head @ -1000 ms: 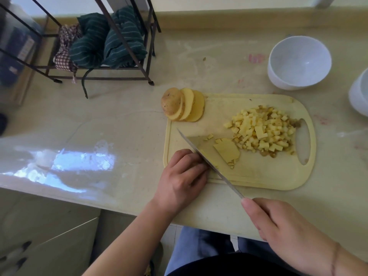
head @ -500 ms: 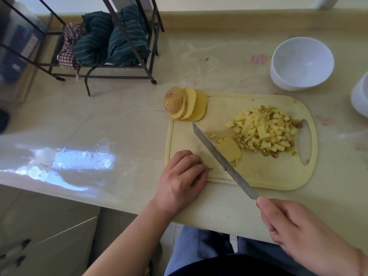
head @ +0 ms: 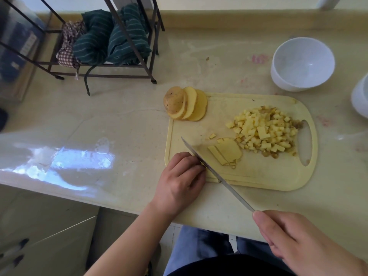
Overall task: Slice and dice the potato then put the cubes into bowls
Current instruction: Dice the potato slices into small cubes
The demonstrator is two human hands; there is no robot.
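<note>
Mid-dicing: right hand grips the steel kitchen knife, blade angled over the pale yellow plastic cutting board near the desk's front edge. Left hand, fingers curled, steadies a piece I can't see beside the flat potato slices. Yellow cube pile sits at the board's right end, uncut slices at its far-left corner, white bowl empty. Next, likely: cut strips.

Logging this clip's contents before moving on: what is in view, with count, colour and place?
cutting board: one, pale yellow, counter centre-right
potato slices: one leaning stack, yellow, board's far-left corner
cut slice: one, yellow, mid-board
potato cubes: one pile, yellow, board's right
bowls: two, white, far right
knife: one, silver, across board's near edge
rack: one, dark, holding green cloths, far left
left hand: beside blade
right hand: grips knife
</note>
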